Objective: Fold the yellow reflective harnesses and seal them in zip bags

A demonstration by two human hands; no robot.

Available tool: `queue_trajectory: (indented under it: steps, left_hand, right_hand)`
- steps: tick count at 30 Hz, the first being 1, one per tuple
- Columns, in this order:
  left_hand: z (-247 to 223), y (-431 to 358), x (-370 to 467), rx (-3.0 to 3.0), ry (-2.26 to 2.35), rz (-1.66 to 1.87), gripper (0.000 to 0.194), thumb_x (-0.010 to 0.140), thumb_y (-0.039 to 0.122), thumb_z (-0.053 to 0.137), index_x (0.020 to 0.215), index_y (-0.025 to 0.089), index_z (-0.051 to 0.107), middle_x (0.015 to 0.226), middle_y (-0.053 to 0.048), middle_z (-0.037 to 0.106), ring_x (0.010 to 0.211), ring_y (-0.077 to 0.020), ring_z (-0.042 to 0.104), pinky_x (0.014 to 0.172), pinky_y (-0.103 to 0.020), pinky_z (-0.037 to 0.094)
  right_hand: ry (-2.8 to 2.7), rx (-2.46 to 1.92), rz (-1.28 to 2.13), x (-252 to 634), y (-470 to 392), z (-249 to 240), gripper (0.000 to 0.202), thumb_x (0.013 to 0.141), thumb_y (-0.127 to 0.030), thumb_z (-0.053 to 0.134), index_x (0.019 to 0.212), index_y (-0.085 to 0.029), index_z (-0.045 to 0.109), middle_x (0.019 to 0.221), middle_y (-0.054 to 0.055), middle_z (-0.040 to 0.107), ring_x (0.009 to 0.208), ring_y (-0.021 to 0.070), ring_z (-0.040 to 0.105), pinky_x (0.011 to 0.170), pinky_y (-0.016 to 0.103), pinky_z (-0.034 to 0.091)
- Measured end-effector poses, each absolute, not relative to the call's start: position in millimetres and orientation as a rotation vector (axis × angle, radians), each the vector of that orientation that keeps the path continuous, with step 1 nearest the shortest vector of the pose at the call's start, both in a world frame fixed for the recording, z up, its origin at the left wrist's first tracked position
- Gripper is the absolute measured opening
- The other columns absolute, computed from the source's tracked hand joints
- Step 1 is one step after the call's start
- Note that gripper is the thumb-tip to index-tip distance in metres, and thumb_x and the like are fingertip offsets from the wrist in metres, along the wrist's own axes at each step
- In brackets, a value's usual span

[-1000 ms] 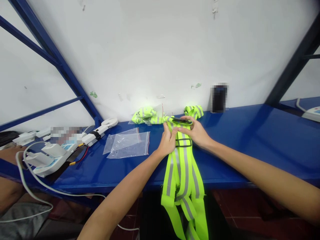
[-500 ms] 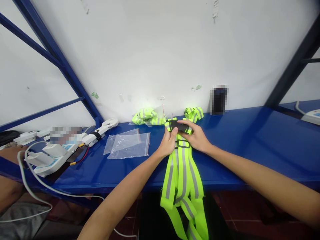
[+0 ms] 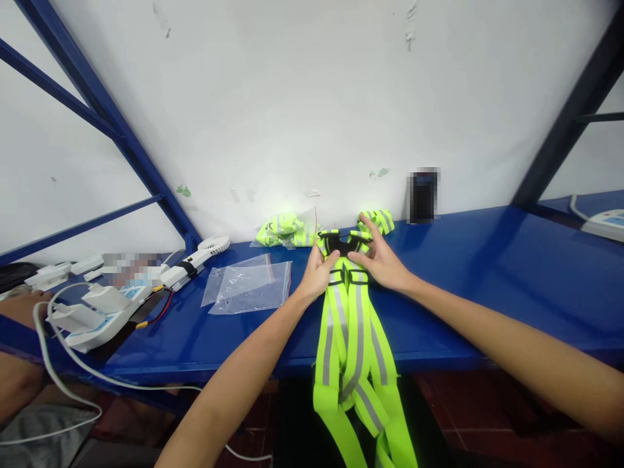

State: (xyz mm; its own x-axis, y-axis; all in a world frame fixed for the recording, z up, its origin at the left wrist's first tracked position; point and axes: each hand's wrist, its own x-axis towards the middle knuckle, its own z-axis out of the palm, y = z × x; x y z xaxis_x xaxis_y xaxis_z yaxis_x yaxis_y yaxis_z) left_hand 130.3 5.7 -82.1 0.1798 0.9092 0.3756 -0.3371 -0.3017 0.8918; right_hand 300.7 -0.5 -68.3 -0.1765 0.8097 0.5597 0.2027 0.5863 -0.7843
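A neon yellow reflective harness (image 3: 358,318) with grey stripes and black buckles hangs from my hands over the table's front edge. Its black patch (image 3: 342,246) is at the top, between my hands. My left hand (image 3: 319,270) grips the left side of that patch, thumb on top. On the other side, my right hand (image 3: 383,260) holds the straps with its thumb on the patch and its index finger raised. The lower straps dangle below the table edge, partly twisted together.
Clear zip bags (image 3: 251,286) lie left on the blue table (image 3: 487,279). Bagged neon straps (image 3: 283,231) and a rolled neon strap (image 3: 383,221) sit by the wall. A power strip (image 3: 110,318), cables and a small fan (image 3: 214,245) are left, near another person's arm (image 3: 22,312). A blurred dark object (image 3: 422,196) leans right.
My fingers have shifted on the black patch, which now lies flatter with two buckles side by side below it. My right index finger has lifted and straightened.
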Motion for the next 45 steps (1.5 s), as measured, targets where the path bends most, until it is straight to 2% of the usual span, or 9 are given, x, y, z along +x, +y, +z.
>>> queue_trajectory:
  steps: [2, 5, 9, 13, 19, 25, 29, 38, 45]
  left_hand:
    - [-81, 7, 129, 1.358, 0.628, 1.393, 0.06, 0.076, 0.036, 0.074, 0.129, 0.024, 0.047, 0.123, -0.006, 0.063, 0.12, -0.0219, 0.055, 0.102, -0.036, 0.042]
    - [-82, 6, 128, 1.394, 0.652, 1.429, 0.058, 0.075, 0.035, 0.074, 0.126, 0.023, 0.049, 0.122, -0.007, 0.063, 0.121, -0.0223, 0.055, 0.103, -0.036, 0.041]
    - [-84, 3, 129, 1.448, 0.69, 1.504, 0.056, 0.078, 0.034, 0.072, 0.128, 0.023, 0.049, 0.13, -0.007, 0.058, 0.13, -0.023, 0.046, 0.11, -0.034, 0.032]
    - [-85, -4, 127, 1.605, 0.867, 1.494, 0.058, 0.082, 0.037, 0.066, 0.134, 0.021, 0.044, 0.134, -0.01, 0.054, 0.135, -0.0275, 0.039, 0.114, -0.039, 0.023]
    - [-83, -12, 128, 1.725, 0.933, 1.45, 0.065, 0.088, 0.043, 0.057, 0.142, 0.017, 0.032, 0.126, -0.015, 0.058, 0.131, -0.0308, 0.043, 0.113, -0.042, 0.024]
    - [-82, -13, 129, 1.861, 1.017, 1.338, 0.066, 0.095, 0.04, 0.043, 0.148, 0.013, 0.014, 0.136, -0.017, 0.052, 0.133, -0.029, 0.042, 0.113, -0.044, 0.025]
    - [-82, -10, 123, 1.938, 0.96, 1.233, 0.069, 0.093, 0.034, 0.046, 0.149, 0.013, 0.01, 0.141, -0.017, 0.046, 0.134, -0.0274, 0.04, 0.115, -0.042, 0.023]
    - [-85, 5, 117, 1.84, 0.678, 1.277, 0.053, 0.09, 0.032, 0.054, 0.139, 0.022, 0.036, 0.141, -0.009, 0.046, 0.137, -0.0243, 0.036, 0.116, -0.038, 0.023]
    - [-86, 7, 120, 1.701, 0.608, 1.271, 0.058, 0.08, 0.027, 0.068, 0.131, 0.02, 0.041, 0.128, -0.012, 0.056, 0.121, -0.026, 0.054, 0.103, -0.039, 0.042]
  right_hand:
    - [-1.592, -0.888, 0.83, 300, 1, -67, 0.082, 0.074, -0.04, 0.074, 0.145, -0.024, 0.036, 0.148, 0.014, 0.042, 0.109, 0.0297, 0.061, 0.093, 0.047, 0.051]
    - [-1.57, -0.845, 1.226, 300, 1, -63, 0.056, 0.069, -0.036, 0.077, 0.119, -0.016, 0.061, 0.107, 0.011, 0.07, 0.092, 0.026, 0.066, 0.085, 0.043, 0.054]
    - [-1.53, -0.825, 1.493, 301, -2, -62, 0.04, 0.061, -0.036, 0.083, 0.09, -0.014, 0.067, 0.074, 0.003, 0.069, 0.067, 0.0194, 0.064, 0.07, 0.037, 0.055]
    - [-1.489, -0.748, 1.49, 299, -2, -67, 0.05, 0.058, -0.037, 0.086, 0.099, -0.017, 0.066, 0.089, 0.006, 0.073, 0.081, 0.0227, 0.067, 0.079, 0.039, 0.054]
    - [-1.617, -0.748, 1.237, 293, -5, -66, 0.056, 0.064, -0.042, 0.082, 0.11, -0.016, 0.065, 0.106, 0.01, 0.073, 0.104, 0.0295, 0.065, 0.094, 0.046, 0.05]
    - [-1.653, -0.8, 0.956, 293, -3, -69, 0.054, 0.068, -0.042, 0.079, 0.113, -0.017, 0.063, 0.109, 0.01, 0.073, 0.103, 0.0306, 0.066, 0.094, 0.047, 0.05]
    - [-1.698, -0.803, 0.881, 294, -1, -73, 0.049, 0.071, -0.041, 0.077, 0.111, -0.017, 0.063, 0.107, 0.009, 0.073, 0.102, 0.0296, 0.067, 0.094, 0.045, 0.051]
    - [-1.638, -0.854, 0.808, 296, 0, -72, 0.079, 0.064, -0.04, 0.082, 0.131, -0.018, 0.045, 0.114, 0.011, 0.065, 0.107, 0.0289, 0.062, 0.096, 0.044, 0.05]
    - [-1.686, -0.803, 0.847, 295, -1, -71, 0.075, 0.065, -0.048, 0.08, 0.126, -0.02, 0.048, 0.118, 0.011, 0.061, 0.11, 0.0287, 0.06, 0.099, 0.045, 0.046]
